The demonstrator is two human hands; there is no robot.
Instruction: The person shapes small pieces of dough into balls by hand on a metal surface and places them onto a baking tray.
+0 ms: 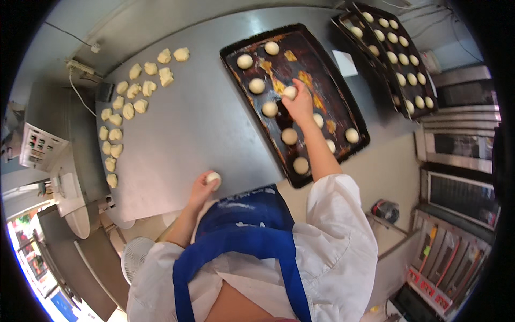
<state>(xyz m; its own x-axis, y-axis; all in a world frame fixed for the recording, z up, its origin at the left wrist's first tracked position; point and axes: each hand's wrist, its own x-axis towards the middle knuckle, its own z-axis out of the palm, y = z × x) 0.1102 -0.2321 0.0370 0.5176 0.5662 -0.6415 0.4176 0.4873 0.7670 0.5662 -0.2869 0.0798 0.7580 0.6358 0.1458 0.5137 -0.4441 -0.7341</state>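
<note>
My right hand (299, 102) reaches over a dark, stained baking tray (342, 86), its fingers around a smooth round dough ball (289, 93). Several other dough balls sit on that tray, mostly along its left side and near end; my forearm partly hides one. At the near edge of the metal worktable (181, 133), my left hand (204, 186) holds another smooth dough ball (213, 180) between thumb and fingers. Rough, unshaped dough pieces (141, 106) lie in uneven rows along the table's left and far left side.
More dark trays (402, 86) with dough balls stand at the upper right, beside a white card (345, 63). A white fan (136, 257) is at lower left, below the table. A wall socket strip (84, 68) with cables is at the table's left end.
</note>
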